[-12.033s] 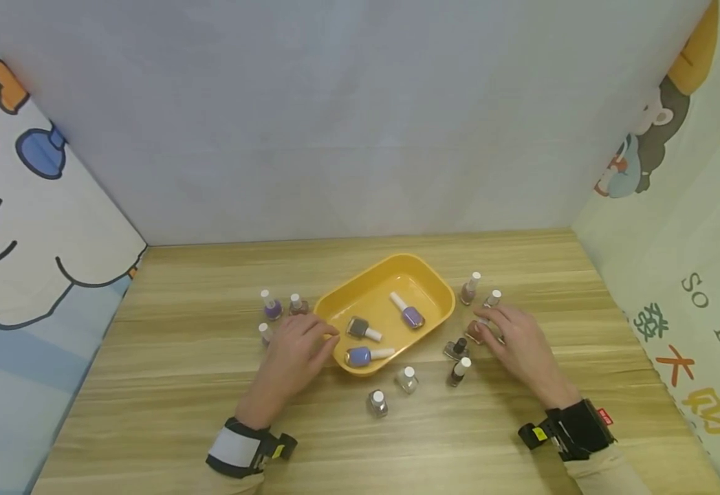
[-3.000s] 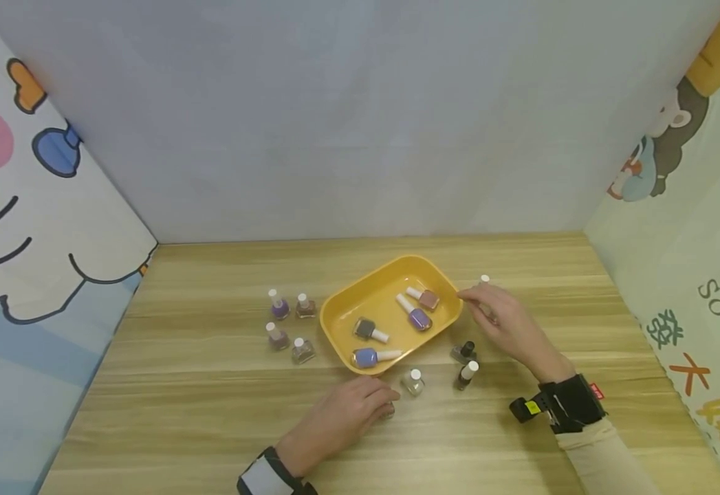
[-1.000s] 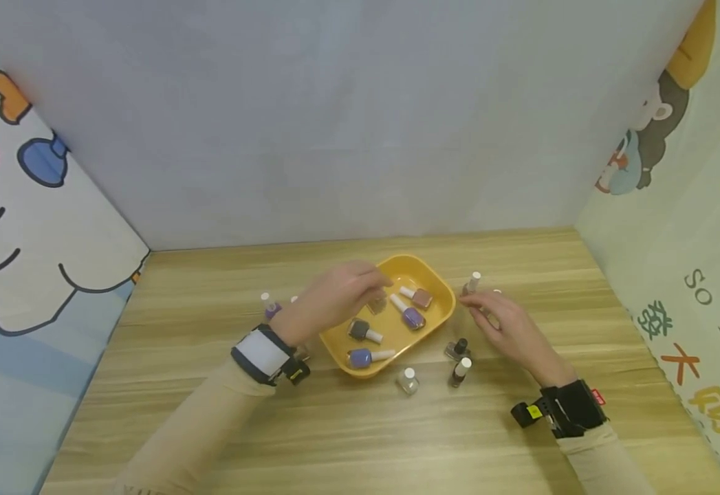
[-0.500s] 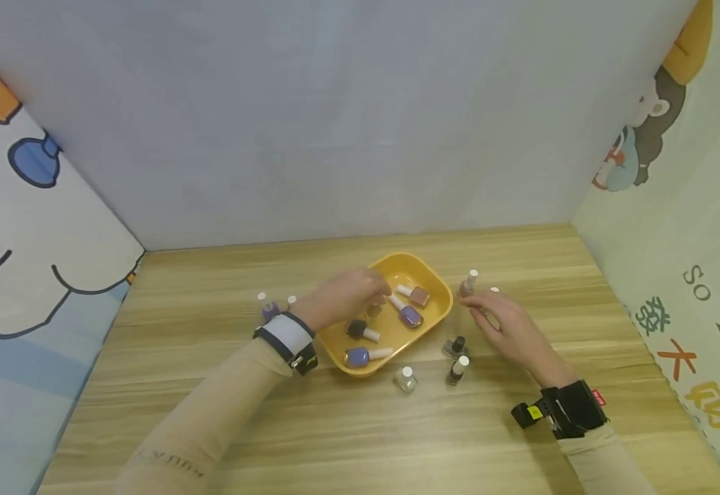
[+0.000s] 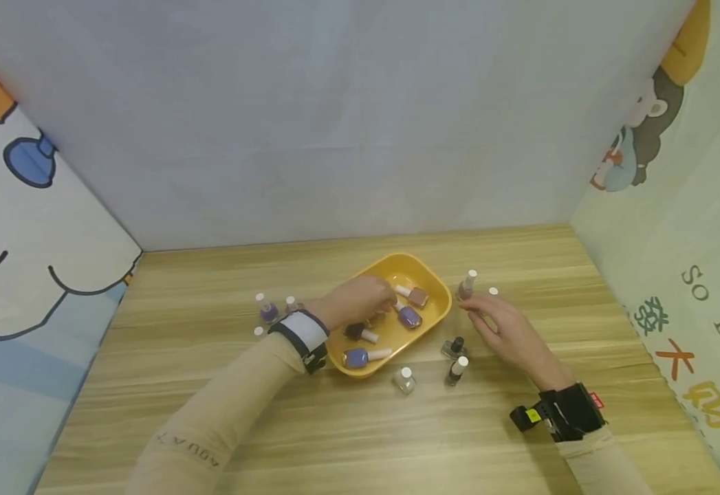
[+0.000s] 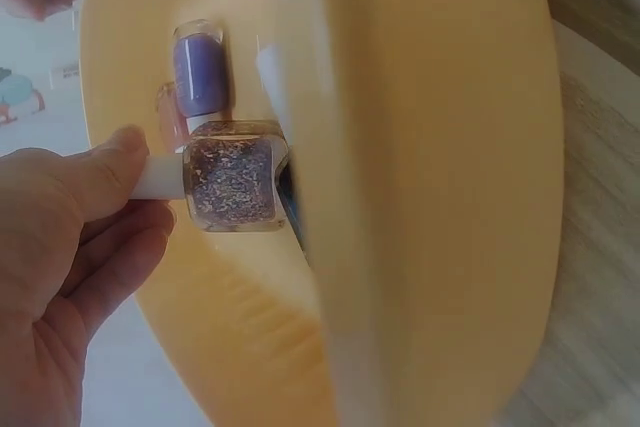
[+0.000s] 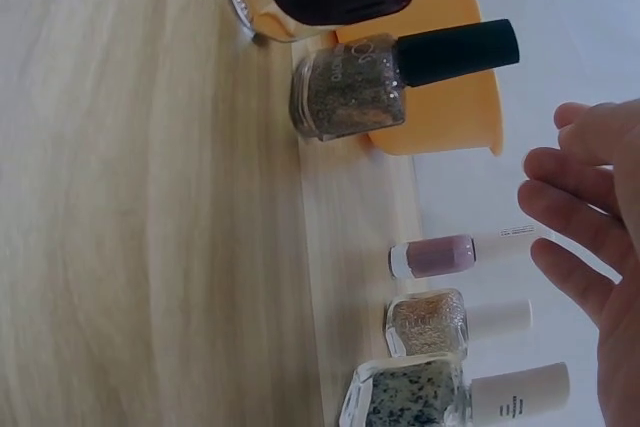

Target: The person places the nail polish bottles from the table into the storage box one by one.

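Observation:
My left hand (image 5: pixel 362 299) reaches over the yellow tray (image 5: pixel 397 265) and pinches the white cap of a glitter nail polish bottle (image 6: pixel 235 182) between thumb and fingers. The glass end points into the tray. Lying in it are a pink nail polish bottle (image 5: pixel 418 296), a purple one (image 5: pixel 409 317), a dark one (image 5: pixel 355 331) partly behind my wrist, and a blue one (image 5: pixel 355 357). To the right of the tray, my right hand (image 5: pixel 511 330) hovers with relaxed fingers and holds nothing. Closest to its fingertips stands a mauve nail polish bottle (image 5: pixel 466 285).
In front of the right hand are a black-capped glitter bottle (image 5: pixel 455 348) and a dark bottle (image 5: pixel 456 371). A pale bottle (image 5: pixel 405 380) stands before the tray. Left of it, my forearm partly covers several bottles, among them a purple one (image 5: pixel 267 311). A curtain (image 5: pixel 360 137) hangs behind.
Since 12 seconds ago the pink bottle has come into the tray. My left hand has carried the glitter bottle from the table's front to the tray. The right hand has barely moved lately.

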Tool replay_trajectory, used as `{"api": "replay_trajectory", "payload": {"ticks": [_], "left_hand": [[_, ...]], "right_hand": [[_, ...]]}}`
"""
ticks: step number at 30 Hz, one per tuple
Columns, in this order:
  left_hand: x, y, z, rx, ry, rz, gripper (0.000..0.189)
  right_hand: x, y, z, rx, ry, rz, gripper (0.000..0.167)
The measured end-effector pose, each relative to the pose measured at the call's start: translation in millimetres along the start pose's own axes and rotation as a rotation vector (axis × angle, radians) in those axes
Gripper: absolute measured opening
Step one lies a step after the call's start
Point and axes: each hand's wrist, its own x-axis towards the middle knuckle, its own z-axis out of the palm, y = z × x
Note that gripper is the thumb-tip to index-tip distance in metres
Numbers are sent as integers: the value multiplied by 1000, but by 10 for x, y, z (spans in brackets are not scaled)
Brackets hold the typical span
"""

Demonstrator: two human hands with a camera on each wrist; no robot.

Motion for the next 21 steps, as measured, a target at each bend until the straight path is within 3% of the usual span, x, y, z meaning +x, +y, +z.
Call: {"api": "replay_trajectory", "payload": {"ticks": [10,14,21], "left_hand": [[88,53,-4,-27,-62,-19,21],[110,62,36,-22,-54,-17,19],[164,83,119,30,-3,67,18]], "right_hand": [[-13,-11,-8,4,-12,-7,30],[-38,-8,-8,17,-11,-1,30],[-56,-2,-3,27,-9,0,31]]}}
